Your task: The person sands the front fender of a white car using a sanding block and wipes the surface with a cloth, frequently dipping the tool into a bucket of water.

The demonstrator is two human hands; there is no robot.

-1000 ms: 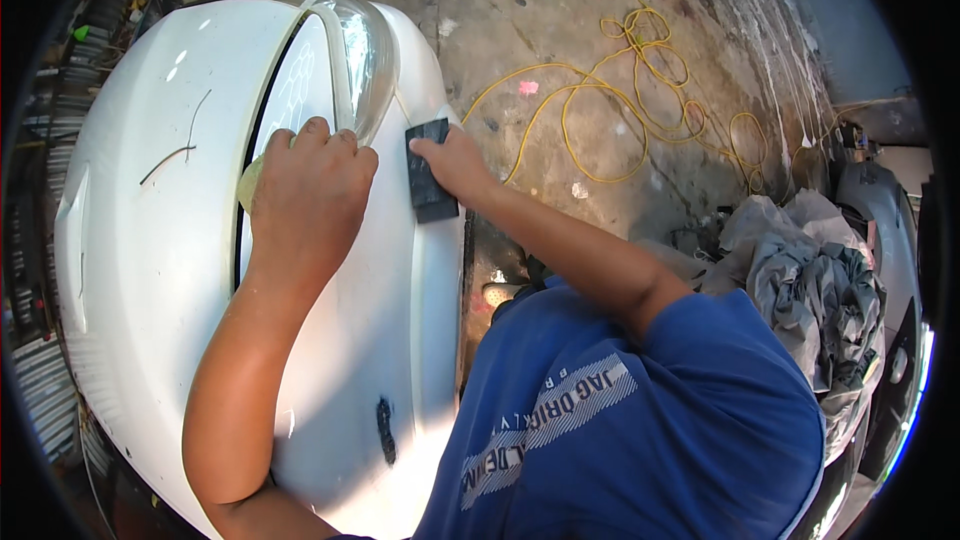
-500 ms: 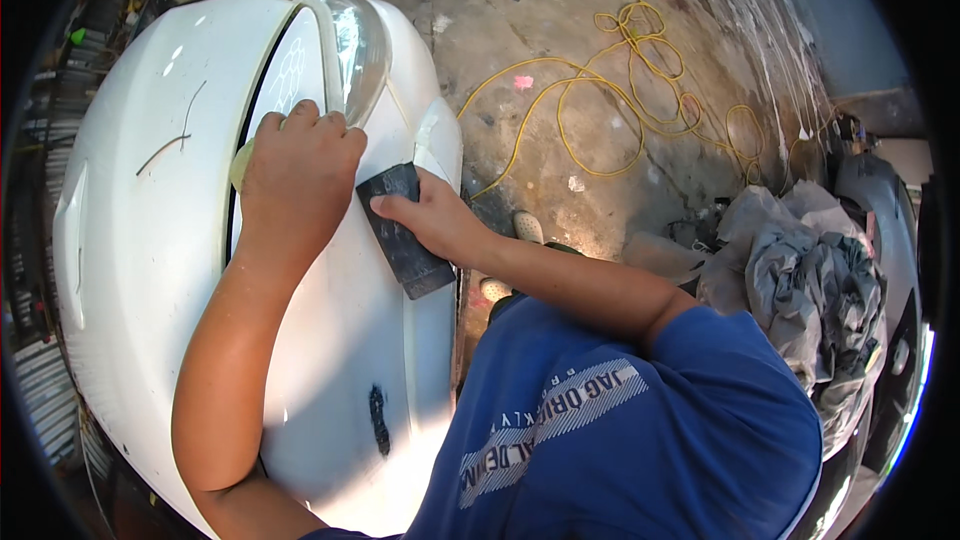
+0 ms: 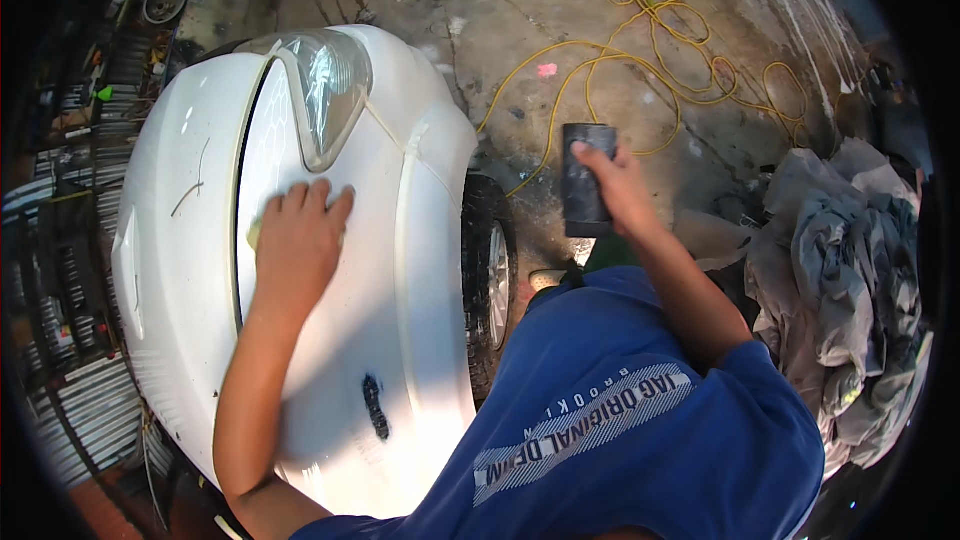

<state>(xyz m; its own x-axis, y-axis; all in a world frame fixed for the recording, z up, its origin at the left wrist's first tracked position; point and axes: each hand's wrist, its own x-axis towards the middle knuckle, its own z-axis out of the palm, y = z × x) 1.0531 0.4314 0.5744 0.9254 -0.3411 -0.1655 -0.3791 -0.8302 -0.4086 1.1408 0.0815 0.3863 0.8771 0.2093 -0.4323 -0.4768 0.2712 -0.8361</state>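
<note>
My left hand (image 3: 298,255) presses on the white car fender (image 3: 370,240), close to the gap beside the hood (image 3: 185,270). Its fingers curl over a pale yellow-green pad (image 3: 254,233), mostly hidden beneath them; whether it is sponge or cloth I cannot tell. Off the car to the right, my right hand (image 3: 625,190) grips a black sanding block (image 3: 583,190) with the thumb across its face. The block is held upright in the air, apart from the fender. A clear headlight (image 3: 330,90) lies ahead of my left hand, and a dark scuffed patch (image 3: 375,407) marks the fender nearer me.
The front wheel (image 3: 492,270) shows beneath the fender's edge. A yellow hose or cord (image 3: 590,45) loops over the stained concrete floor (image 3: 420,0). Crumpled grey sheeting (image 3: 840,260) is heaped at the right. Corrugated metal sheets (image 3: 85,420) lie left of the car.
My right hand has lifted the sanding block off the fender and carried it right. My left hand has slid nearer along the fender with the pad. The view has shifted too.
</note>
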